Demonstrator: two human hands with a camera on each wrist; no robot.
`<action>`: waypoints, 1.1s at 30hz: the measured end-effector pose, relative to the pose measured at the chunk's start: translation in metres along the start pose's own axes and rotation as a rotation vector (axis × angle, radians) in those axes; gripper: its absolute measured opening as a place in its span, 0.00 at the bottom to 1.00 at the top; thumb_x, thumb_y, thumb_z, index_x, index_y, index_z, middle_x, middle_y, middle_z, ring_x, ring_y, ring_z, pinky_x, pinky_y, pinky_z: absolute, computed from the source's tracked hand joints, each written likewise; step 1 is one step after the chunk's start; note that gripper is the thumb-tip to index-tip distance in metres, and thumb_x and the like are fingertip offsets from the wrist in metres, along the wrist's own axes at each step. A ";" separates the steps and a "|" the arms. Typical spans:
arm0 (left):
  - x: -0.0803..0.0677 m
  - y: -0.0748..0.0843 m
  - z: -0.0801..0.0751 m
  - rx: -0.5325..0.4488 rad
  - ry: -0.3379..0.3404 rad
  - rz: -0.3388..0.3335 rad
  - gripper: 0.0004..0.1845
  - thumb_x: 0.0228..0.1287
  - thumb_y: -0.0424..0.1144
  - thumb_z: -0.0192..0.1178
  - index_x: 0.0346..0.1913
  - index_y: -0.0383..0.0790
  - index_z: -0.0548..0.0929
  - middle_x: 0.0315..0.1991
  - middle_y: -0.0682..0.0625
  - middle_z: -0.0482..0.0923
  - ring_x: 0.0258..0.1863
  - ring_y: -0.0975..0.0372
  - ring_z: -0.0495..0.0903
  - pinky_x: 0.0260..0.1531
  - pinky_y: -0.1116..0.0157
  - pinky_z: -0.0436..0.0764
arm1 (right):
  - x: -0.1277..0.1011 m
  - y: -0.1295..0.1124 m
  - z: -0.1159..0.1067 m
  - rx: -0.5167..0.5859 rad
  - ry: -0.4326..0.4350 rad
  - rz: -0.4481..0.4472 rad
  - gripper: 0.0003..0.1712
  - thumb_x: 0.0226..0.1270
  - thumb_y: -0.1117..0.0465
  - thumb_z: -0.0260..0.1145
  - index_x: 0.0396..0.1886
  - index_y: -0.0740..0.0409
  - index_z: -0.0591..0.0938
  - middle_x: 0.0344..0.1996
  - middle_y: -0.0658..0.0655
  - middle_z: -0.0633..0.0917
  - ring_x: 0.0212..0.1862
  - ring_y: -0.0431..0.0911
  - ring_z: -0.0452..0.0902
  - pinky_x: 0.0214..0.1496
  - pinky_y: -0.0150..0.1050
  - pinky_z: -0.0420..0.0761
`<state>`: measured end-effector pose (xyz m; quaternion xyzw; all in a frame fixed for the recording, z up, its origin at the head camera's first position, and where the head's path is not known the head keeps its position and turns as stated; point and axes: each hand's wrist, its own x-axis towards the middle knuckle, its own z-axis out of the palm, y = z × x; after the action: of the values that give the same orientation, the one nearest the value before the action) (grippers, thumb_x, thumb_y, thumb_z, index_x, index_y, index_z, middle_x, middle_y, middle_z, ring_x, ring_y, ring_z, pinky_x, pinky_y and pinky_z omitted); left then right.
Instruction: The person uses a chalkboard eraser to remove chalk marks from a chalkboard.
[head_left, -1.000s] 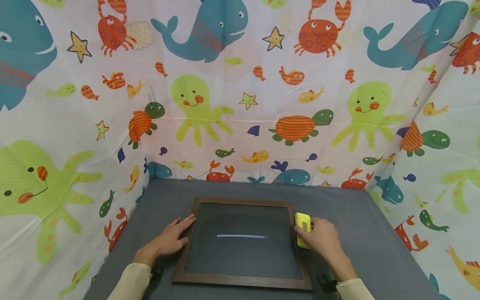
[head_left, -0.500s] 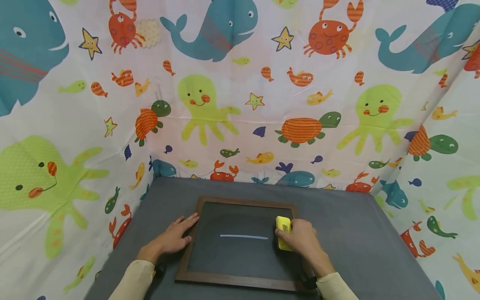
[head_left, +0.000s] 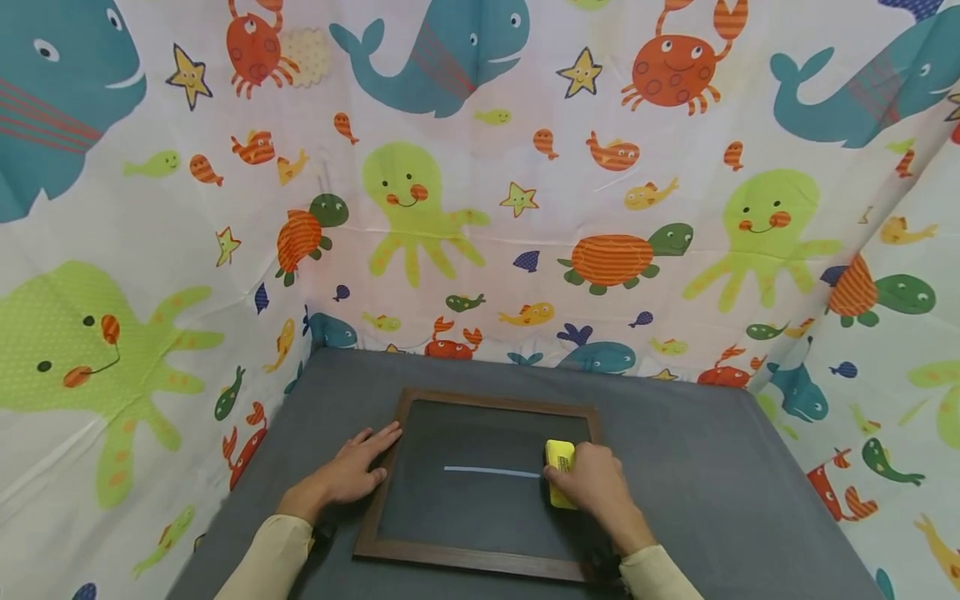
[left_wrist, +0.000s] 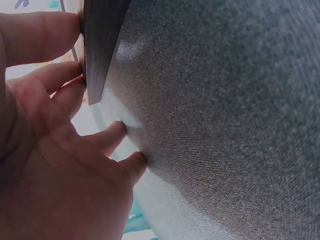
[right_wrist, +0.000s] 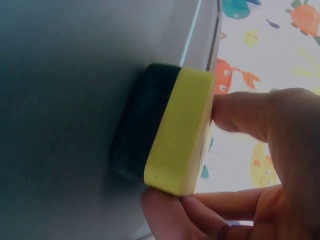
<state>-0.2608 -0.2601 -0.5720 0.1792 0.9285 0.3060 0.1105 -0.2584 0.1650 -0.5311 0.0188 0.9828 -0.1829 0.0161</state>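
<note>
A chalkboard [head_left: 457, 517] in a brown wooden frame lies on the grey cloth, with a straight white chalk line [head_left: 487, 471] across its middle. My right hand [head_left: 600, 489] grips a chalkboard eraser [head_left: 558, 467], yellow on top with a dark pad, between thumb and fingers. The eraser stands at the line's right end; in the right wrist view its dark pad [right_wrist: 145, 120] faces the board, right at the surface. My left hand [head_left: 341, 473] rests at the frame's left edge, fingers spread. In the left wrist view some fingertips touch the frame [left_wrist: 102, 50], others the cloth.
A dark grey cloth [head_left: 697, 475] covers the table around the board. Behind it and on both sides hangs a white curtain [head_left: 450, 183] printed with sea animals, meeting the table's back edge.
My right hand has moved left with the eraser, from beside the frame's right edge onto the board, reaching the chalk line's right end. The left hand stays at the frame.
</note>
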 end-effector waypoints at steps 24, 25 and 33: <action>-0.001 0.001 0.003 -0.002 -0.002 -0.037 0.38 0.79 0.31 0.60 0.88 0.41 0.62 0.90 0.45 0.53 0.87 0.29 0.45 0.81 0.25 0.43 | -0.005 -0.063 0.023 -0.050 0.067 -0.059 0.24 0.63 0.45 0.79 0.31 0.61 0.82 0.21 0.56 0.77 0.22 0.50 0.74 0.22 0.44 0.78; -0.001 0.000 0.003 0.000 -0.002 -0.039 0.38 0.79 0.31 0.60 0.88 0.41 0.62 0.90 0.46 0.53 0.87 0.30 0.45 0.81 0.25 0.43 | -0.004 -0.068 0.025 -0.049 0.065 -0.065 0.24 0.63 0.45 0.80 0.31 0.61 0.82 0.21 0.55 0.77 0.21 0.50 0.74 0.22 0.44 0.78; 0.000 0.000 0.001 0.009 0.004 -0.018 0.38 0.78 0.31 0.60 0.87 0.40 0.62 0.90 0.44 0.53 0.86 0.28 0.46 0.80 0.24 0.43 | 0.002 -0.110 0.038 -0.043 0.018 -0.121 0.23 0.63 0.45 0.80 0.35 0.61 0.84 0.23 0.56 0.78 0.23 0.49 0.75 0.25 0.45 0.83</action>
<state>-0.2604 -0.2599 -0.5729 0.1708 0.9316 0.3013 0.1106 -0.2637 0.0491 -0.5275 -0.0391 0.9860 -0.1622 -0.0036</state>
